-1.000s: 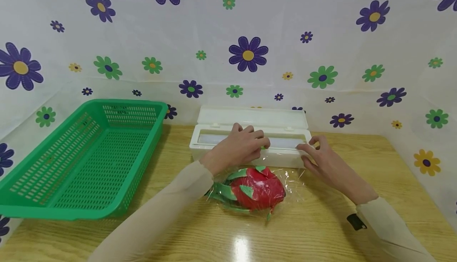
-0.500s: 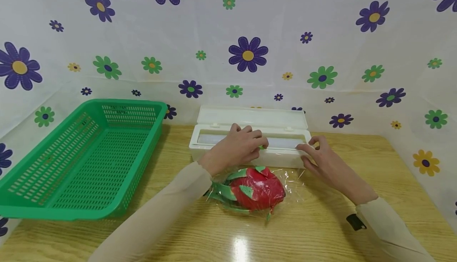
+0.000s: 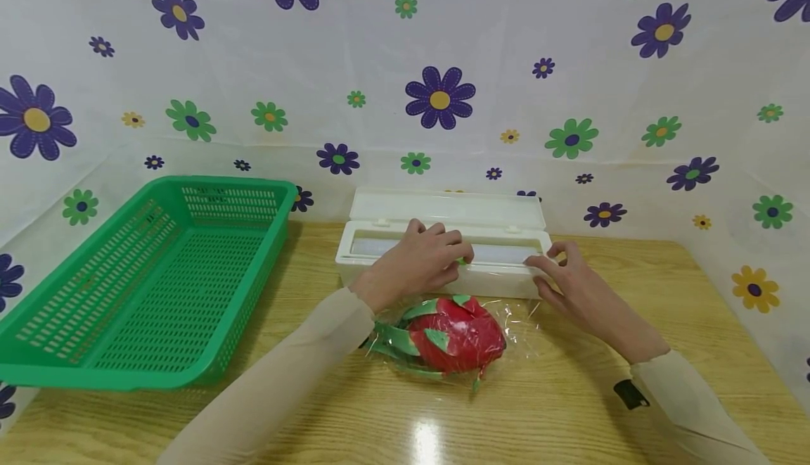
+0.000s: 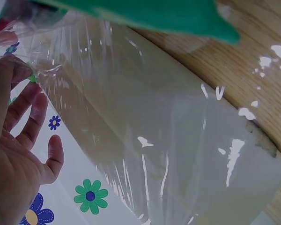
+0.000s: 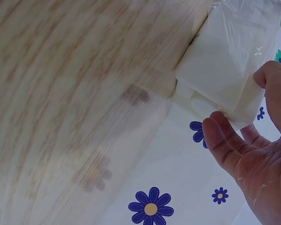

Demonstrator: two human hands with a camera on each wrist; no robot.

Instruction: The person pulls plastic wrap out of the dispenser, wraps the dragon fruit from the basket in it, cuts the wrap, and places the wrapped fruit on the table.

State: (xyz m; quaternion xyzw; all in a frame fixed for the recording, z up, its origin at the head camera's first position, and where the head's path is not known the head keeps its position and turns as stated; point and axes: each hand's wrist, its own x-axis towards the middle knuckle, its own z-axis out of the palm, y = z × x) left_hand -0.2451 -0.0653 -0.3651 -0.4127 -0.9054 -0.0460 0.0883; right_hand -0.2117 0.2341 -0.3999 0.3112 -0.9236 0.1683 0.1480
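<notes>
A white cling film dispenser box (image 3: 500, 281) stands at the back of the table, its lid (image 3: 443, 207) raised and a roll of film (image 3: 500, 253) inside. At its front edge my left hand (image 3: 420, 257) pinches a small green slide cutter (image 4: 33, 77), mostly hidden by the fingers. My right hand (image 3: 572, 289) grips the box's right end, thumb and fingers on either side of the corner. Clear film hangs over the box's front in the left wrist view. In front of the box lies a red dragon fruit (image 3: 458, 335) with green scales, under clear film.
A large green plastic basket (image 3: 215, 352) with slotted walls stands on the left of the wooden table (image 3: 538, 416). Behind the box hangs a white flowered cloth (image 3: 493, 50), which also runs along both sides.
My left hand has shifted slightly to the left along the box's front edge with the slide cutter. The right hand, the box and the dragon fruit have stayed put.
</notes>
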